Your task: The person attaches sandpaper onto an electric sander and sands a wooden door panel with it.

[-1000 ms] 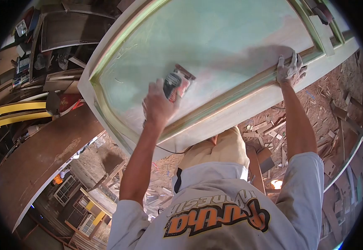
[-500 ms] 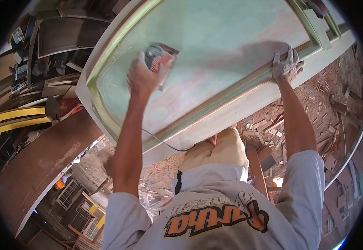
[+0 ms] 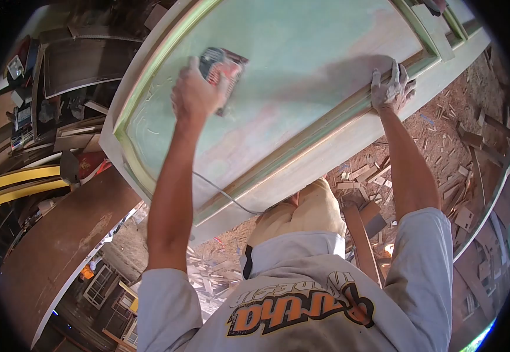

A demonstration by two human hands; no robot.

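My left hand (image 3: 195,92) is closed around a red and dark power sander (image 3: 223,75), slightly smeared by motion. The sander sits against the recessed face of a large pale green and white panel (image 3: 284,53), left of its middle. From beneath my left forearm a thin grey cord (image 3: 227,195) runs across the panel's near edge toward my waist. My right hand (image 3: 392,88), dusted white, rests on the raised green moulding (image 3: 319,128) along the near side, fingers apart and bent over it. Nothing shows in that hand.
Wood offcuts (image 3: 366,174) litter the dirt floor below the panel. A large brown board (image 3: 61,234) lies at the left, near yellow curved pieces (image 3: 26,183) and stacked dark wood. More boards (image 3: 489,252) lean at the right. My legs (image 3: 296,211) are against the panel's near side.
The view has shifted a little, so the panel and both hands appear slightly farther left. The sander has stayed in nearly the same area of the panel, and my right hand remains on the moulding.
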